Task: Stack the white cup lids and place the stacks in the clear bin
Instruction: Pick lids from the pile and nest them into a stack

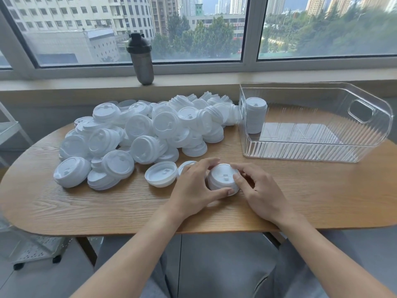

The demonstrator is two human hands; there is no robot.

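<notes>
**Squaring up a short lid stack, both hands on it**

Sitting at far left, off the desk: a white wire shelf unit (8, 130) and, lower down, a perforated metal rack on casters (36, 248) on the floor.

Spreading across the left and middle of the wooden desk (86, 207): a big loose pile of white cup lids (137, 132), some nested in short runs, most tipped at odd angles. A dark shaker bottle (142, 59) is standing upright on the windowsill behind the pile, w/ buildings and trees showing thru the window (193, 29).

Lying just right of the pile's near edge: a single lid (161, 174), upside down, hollow side up. Another lid (186, 166) is peeking out beside it, partly hidden by the left hand.

Left hand (193, 186) is curling round the short stack of lids (223, 179) near the desk's front edge – fingers over the far side, thumb pressing the near side. Grip closed on the stack. Right hand (260, 190) is meeting it from the other side, fingertips pinching the stack's right rim; grip narrow, also holding the stack. The stack is sitting on the desk, top lid facing up.

Standing at right, toward the back of the desk: the clear bin (311, 151), ribbed walls, handle cutout on its right end. A taller finished stack (255, 116) is standing upright inside, in the bin's left rear corner, against the left wall.
</notes>
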